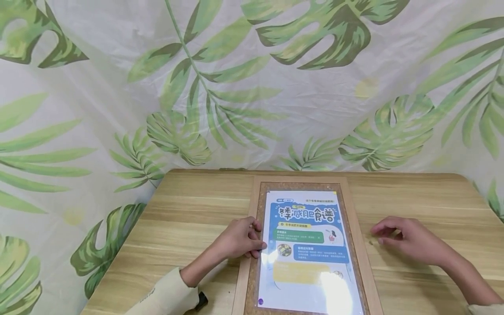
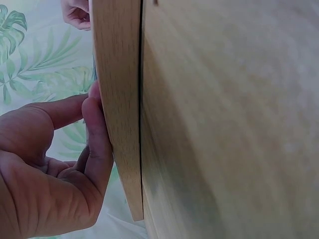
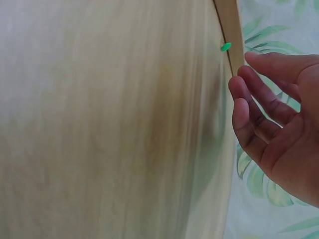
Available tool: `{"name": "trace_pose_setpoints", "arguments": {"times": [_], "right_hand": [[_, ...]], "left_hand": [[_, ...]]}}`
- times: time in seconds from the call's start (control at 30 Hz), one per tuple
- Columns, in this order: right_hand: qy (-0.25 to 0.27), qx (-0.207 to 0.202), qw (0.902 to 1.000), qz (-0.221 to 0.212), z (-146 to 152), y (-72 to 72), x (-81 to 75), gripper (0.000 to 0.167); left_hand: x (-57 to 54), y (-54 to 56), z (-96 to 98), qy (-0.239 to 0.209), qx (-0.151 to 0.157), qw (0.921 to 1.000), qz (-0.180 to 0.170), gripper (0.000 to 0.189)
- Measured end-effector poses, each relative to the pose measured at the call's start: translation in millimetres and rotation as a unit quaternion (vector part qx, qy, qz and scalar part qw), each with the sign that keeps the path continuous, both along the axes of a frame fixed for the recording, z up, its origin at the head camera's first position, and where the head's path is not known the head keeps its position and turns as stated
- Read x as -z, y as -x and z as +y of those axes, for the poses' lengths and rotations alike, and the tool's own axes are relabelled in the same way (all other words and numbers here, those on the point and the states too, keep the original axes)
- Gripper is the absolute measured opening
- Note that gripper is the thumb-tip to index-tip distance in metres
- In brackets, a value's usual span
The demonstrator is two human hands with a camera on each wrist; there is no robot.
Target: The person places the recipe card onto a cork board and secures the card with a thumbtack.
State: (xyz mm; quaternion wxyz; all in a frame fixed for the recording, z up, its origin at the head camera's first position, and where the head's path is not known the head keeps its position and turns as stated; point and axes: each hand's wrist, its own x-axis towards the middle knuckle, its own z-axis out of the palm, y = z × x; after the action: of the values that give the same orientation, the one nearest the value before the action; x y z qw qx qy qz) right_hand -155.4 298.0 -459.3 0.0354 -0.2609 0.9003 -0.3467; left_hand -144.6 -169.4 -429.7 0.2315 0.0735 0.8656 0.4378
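Observation:
A printed poster under a clear sheet [image 1: 303, 232] lies on a cork board [image 1: 254, 280] with a wooden frame [image 1: 362, 262]. My left hand [image 1: 242, 238] rests at the frame's left side, fingers loosely bent and one tip over the poster's edge. From the left wrist view, its fingers [image 2: 99, 134] lie against the frame's side [image 2: 119, 99], their far tips hidden. Right of the frame, my right hand [image 1: 413, 240] is held over the table, thumb and fingers apart with nothing between them. A green pushpin [image 3: 226, 47] lies on the table near its fingertips.
A purple pushpin [image 1: 260, 301] sits at the poster's lower left corner, a yellow one [image 1: 334, 192] at its upper right. The wooden table [image 1: 197, 210] reaches back to a leaf-patterned curtain [image 1: 236, 87]. Something black [image 1: 201, 301] shows by my left sleeve.

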Motion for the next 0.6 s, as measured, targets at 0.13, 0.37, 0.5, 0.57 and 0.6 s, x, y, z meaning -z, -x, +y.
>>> {"name": "trace_pose_setpoints", "arguments": {"times": [0.13,0.37,0.5,0.57,0.6], "right_hand": [[0.003,-0.012,0.9999,-0.007,0,4.0,3.5,0.023],[0.036,-0.058,0.9971,-0.034,-2,8.2,8.5,0.023],[0.049,-0.077,0.9949,-0.042,-4,9.6,9.8,0.023],[0.053,-0.081,0.9945,-0.042,-5,9.7,10.6,0.023],[0.054,-0.082,0.9944,-0.039,-5,9.7,11.2,0.023]], "left_hand": [[0.6,-0.4,0.1,0.001,-0.001,1.0,-0.002,0.035],[1.6,-0.5,-0.2,0.001,0.0,1.0,0.0,0.036],[1.8,-0.4,-0.7,-0.001,0.001,1.0,0.001,0.035],[1.8,-0.4,-0.9,-0.003,0.001,1.0,0.001,0.035],[1.8,-0.5,-0.9,-0.003,0.001,1.0,0.001,0.035]]}}
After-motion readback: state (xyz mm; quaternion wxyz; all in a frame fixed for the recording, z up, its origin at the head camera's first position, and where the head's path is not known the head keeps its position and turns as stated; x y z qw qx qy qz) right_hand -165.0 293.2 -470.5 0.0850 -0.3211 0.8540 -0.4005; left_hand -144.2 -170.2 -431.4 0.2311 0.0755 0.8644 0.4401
